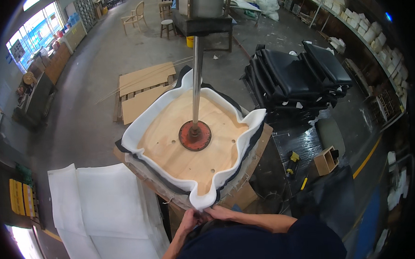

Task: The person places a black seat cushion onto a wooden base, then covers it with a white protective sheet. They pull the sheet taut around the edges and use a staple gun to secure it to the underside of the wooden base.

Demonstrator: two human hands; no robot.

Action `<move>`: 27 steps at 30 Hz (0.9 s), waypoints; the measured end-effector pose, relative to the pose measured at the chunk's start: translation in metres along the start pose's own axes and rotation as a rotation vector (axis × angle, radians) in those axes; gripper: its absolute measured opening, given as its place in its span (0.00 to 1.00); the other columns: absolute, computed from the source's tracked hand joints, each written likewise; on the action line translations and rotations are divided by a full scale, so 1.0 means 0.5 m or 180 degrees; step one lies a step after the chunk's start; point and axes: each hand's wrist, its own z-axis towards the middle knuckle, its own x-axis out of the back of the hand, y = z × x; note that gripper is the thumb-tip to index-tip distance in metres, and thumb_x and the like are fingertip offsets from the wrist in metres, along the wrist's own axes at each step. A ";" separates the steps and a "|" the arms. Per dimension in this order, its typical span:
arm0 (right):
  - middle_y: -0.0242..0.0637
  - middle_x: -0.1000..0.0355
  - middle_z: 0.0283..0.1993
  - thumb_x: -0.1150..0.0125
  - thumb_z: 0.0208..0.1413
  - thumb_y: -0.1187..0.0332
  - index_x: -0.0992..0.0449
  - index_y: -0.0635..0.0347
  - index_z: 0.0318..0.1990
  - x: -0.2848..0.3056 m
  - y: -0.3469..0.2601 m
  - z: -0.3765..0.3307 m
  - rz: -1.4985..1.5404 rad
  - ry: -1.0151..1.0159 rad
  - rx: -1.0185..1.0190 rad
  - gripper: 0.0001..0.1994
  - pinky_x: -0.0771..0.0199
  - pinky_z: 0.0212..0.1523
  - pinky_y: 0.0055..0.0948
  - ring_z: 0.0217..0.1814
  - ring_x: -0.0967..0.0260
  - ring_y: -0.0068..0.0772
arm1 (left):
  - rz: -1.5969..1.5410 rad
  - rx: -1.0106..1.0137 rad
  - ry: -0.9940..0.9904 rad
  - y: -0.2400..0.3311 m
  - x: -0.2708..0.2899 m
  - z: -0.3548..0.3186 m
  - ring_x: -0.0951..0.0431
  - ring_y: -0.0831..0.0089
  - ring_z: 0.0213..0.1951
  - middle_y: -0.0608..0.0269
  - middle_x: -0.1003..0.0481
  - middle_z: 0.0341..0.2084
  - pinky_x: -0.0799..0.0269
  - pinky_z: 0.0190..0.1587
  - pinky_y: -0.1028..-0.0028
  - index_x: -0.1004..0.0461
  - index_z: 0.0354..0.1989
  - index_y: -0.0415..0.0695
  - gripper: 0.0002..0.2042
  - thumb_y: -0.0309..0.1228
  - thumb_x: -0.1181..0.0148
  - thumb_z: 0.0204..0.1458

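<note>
A wooden seat board with several small holes lies face up in the middle. White padding curls up round its edge, and a dark cover shows outside that. From above, a metal rod ending in a red round plate presses on the board. My left hand and my right hand meet just below the padding's near corner, close to my body. Both have their fingers curled inward; what they pinch there is hidden.
White sheets are stacked at the left. Black padded pieces are piled at the right, with a yellow-black power tool, a yellow-handled tool and a small wooden box nearer. Brown panels lie on a pallet beyond.
</note>
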 end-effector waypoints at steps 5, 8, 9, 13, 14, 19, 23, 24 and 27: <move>0.35 0.23 0.31 0.47 0.70 0.53 0.21 0.64 0.36 -0.045 -0.005 0.007 0.1291 0.0318 -0.0045 0.21 0.24 0.33 0.29 0.30 0.25 0.26 | 0.1321 -0.0036 0.0330 0.054 0.008 -0.040 0.25 0.74 0.25 0.61 0.22 0.27 0.33 0.26 0.76 0.24 0.40 0.39 0.15 0.35 0.56 0.66; 0.34 0.24 0.28 0.47 0.70 0.57 0.21 0.64 0.38 -0.058 -0.017 0.010 0.1047 0.0267 0.0310 0.18 0.25 0.31 0.27 0.27 0.27 0.25 | 0.1805 0.0145 0.0718 0.137 -0.068 -0.059 0.27 0.77 0.20 0.64 0.21 0.23 0.37 0.19 0.77 0.22 0.40 0.44 0.19 0.42 0.58 0.68; 0.32 0.25 0.25 0.49 0.70 0.58 0.21 0.65 0.37 -0.051 -0.009 0.017 0.0751 0.0188 0.0234 0.18 0.25 0.29 0.28 0.25 0.28 0.24 | 0.2035 0.0183 0.0790 0.139 -0.072 -0.058 0.28 0.78 0.18 0.65 0.21 0.22 0.38 0.18 0.77 0.22 0.41 0.45 0.19 0.44 0.58 0.68; 0.34 0.25 0.24 0.51 0.72 0.59 0.21 0.66 0.27 -0.039 0.005 0.012 0.0656 0.0111 0.0283 0.23 0.27 0.30 0.27 0.25 0.29 0.23 | 0.2285 0.0448 0.0183 0.191 -0.113 -0.051 0.23 0.75 0.18 0.62 0.21 0.20 0.35 0.16 0.75 0.22 0.45 0.42 0.20 0.42 0.59 0.68; 0.34 0.25 0.23 0.50 0.71 0.58 0.21 0.65 0.26 -0.035 0.014 0.016 0.0599 0.0086 0.0236 0.23 0.29 0.29 0.29 0.24 0.29 0.24 | 0.2364 0.0376 0.0491 0.159 -0.085 -0.027 0.21 0.72 0.19 0.60 0.21 0.20 0.32 0.17 0.73 0.23 0.46 0.40 0.20 0.40 0.60 0.68; 0.35 0.24 0.26 0.49 0.70 0.56 0.21 0.67 0.36 -0.063 0.012 0.015 0.1330 0.0309 -0.0129 0.21 0.29 0.27 0.26 0.24 0.28 0.24 | 0.2987 -0.0120 0.0879 0.080 -0.026 0.004 0.17 0.55 0.26 0.46 0.21 0.20 0.22 0.34 0.60 0.22 0.35 0.29 0.25 0.43 0.55 0.65; 0.41 0.22 0.34 0.49 0.70 0.55 0.24 0.70 0.47 -0.060 -0.046 -0.001 0.1505 0.0838 -0.0528 0.21 0.27 0.25 0.29 0.26 0.26 0.27 | 0.3239 -0.0567 0.1152 0.067 -0.049 -0.009 0.18 0.45 0.33 0.41 0.21 0.25 0.25 0.39 0.54 0.22 0.33 0.30 0.26 0.45 0.55 0.65; 0.41 0.22 0.36 0.49 0.70 0.53 0.24 0.70 0.49 -0.060 -0.013 0.029 0.1371 0.1070 -0.0274 0.23 0.27 0.26 0.29 0.27 0.27 0.27 | 0.3203 -0.0588 0.1093 0.072 -0.049 -0.004 0.19 0.45 0.32 0.40 0.21 0.25 0.25 0.39 0.54 0.22 0.33 0.30 0.26 0.45 0.55 0.65; 0.38 0.26 0.22 0.48 0.68 0.46 0.21 0.70 0.35 -0.059 -0.039 0.022 0.1066 0.1039 -0.0040 0.29 0.31 0.24 0.33 0.21 0.30 0.29 | 0.2991 -0.0915 0.1034 0.071 -0.047 -0.015 0.22 0.53 0.23 0.45 0.24 0.19 0.28 0.30 0.57 0.23 0.29 0.29 0.27 0.44 0.55 0.66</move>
